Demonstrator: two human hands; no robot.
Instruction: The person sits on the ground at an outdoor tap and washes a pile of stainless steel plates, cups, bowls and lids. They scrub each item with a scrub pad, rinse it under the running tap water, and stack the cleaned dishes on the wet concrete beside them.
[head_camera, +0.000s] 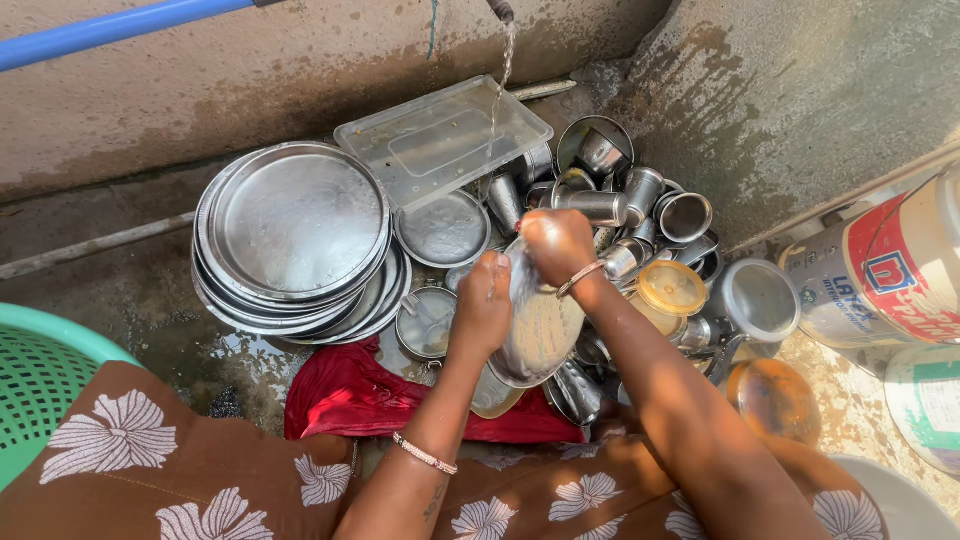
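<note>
My left hand grips the left edge of a round steel plate, tilted up on its rim. My right hand presses on the plate's top edge, fingers curled over it; whether it holds a scrubber is hidden. A thin stream of water falls from a tap above onto a clear plastic lid. Both wrists wear bangles.
A stack of large steel plates lies to the left. Several steel tumblers and small bowls are heaped to the right, with a yellow-lidded jar. A red cloth, green basket and paint buckets surround me.
</note>
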